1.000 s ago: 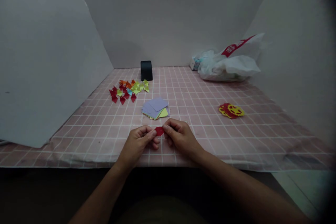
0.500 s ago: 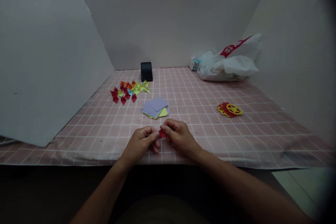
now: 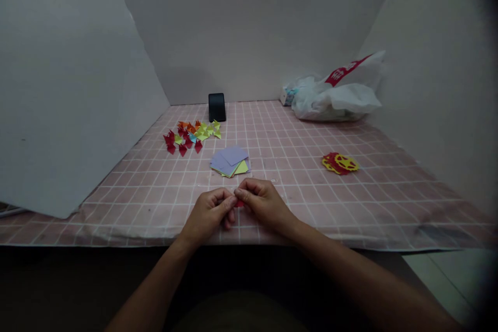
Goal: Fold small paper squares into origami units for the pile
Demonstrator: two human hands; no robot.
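My left hand (image 3: 209,212) and my right hand (image 3: 263,202) meet near the front edge of the table, fingers pinched together on a small red piece of paper (image 3: 238,203). Only a sliver of the red paper shows between the fingertips. Just beyond the hands lies a loose stack of purple and yellow-green paper squares (image 3: 231,161).
A pink checked tablecloth (image 3: 350,202) covers the table. Several small folded paper pieces (image 3: 190,136) in red, orange, yellow and blue lie at back left, a black phone (image 3: 217,107) stands behind them. Red and yellow paper cut-outs (image 3: 340,163) lie right, a white plastic bag (image 3: 334,96) at back right.
The hands have closed in on the red paper, so less of it shows now than a second ago. Everything else on the table stays put.
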